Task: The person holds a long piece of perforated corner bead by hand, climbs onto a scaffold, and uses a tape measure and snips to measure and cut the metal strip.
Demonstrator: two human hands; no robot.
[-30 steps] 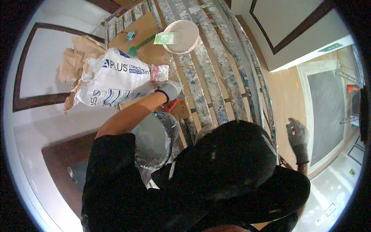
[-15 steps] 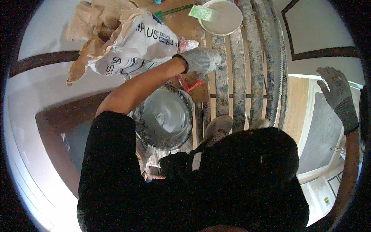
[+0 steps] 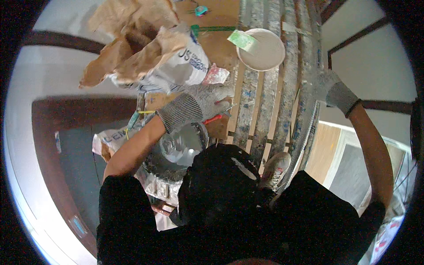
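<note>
My left hand (image 3: pixel 207 102), in a grey knit glove, reaches over the cardboard beside the bucket. Its fingers point right, with the thumb apart from them. Just below the thumb lies a red-handled tool (image 3: pixel 213 119), partly hidden; whether the hand touches it I cannot tell. My right hand (image 3: pixel 332 90), also gloved, is at the right edge of the stained slatted platform (image 3: pixel 271 104), its fingers smeared by motion. Below my left forearm stands a black bucket (image 3: pixel 161 170) of wet grey mix. Farther off, a round white tub (image 3: pixel 267 53) holds pale material, a green-and-white piece (image 3: pixel 242 39) at its rim.
A large open paper sack (image 3: pixel 152 57) stands at the far left, with a reddish-white packet (image 3: pixel 216 75) beside it. A teal roll (image 3: pixel 201 10) lies at the back. My shoe (image 3: pixel 277 168) is on the slats. A dark-framed doorway (image 3: pixel 66 145) lies left.
My right hand has come down from the air at far right to the platform's edge. My left hand has drawn nearer, toward the red-handled tool. The whole view has shifted.
</note>
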